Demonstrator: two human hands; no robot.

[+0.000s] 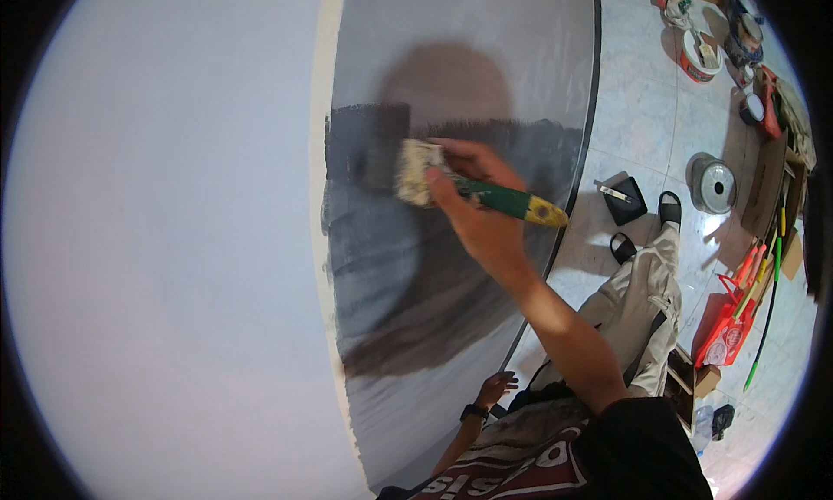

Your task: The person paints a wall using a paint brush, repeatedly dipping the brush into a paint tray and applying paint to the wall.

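My right hand point(484, 218) is closed around a wide paintbrush point(503, 199) with a green handle, yellow at its end. Its pale, paint-caked head lies over the dark grey band of the wall point(373, 257); whether the bristles touch cannot be made out. Along the left side of the grey area runs a cream strip point(323, 153), with a pale wall surface beyond it. Down near my body, my left hand point(498, 385) has its fingers stretched out and holds nothing visible. A dark band circles that wrist. Shadows fall across the paint.
On the tiled floor lies a black tray point(620, 212) with a small brush across it, beside my sandalled feet. A tub point(701, 62) holding a brush, a round metal object point(716, 187), a red bag point(727, 331) and boxes stand farther right. A dark skirting point(597, 57) edges the wall.
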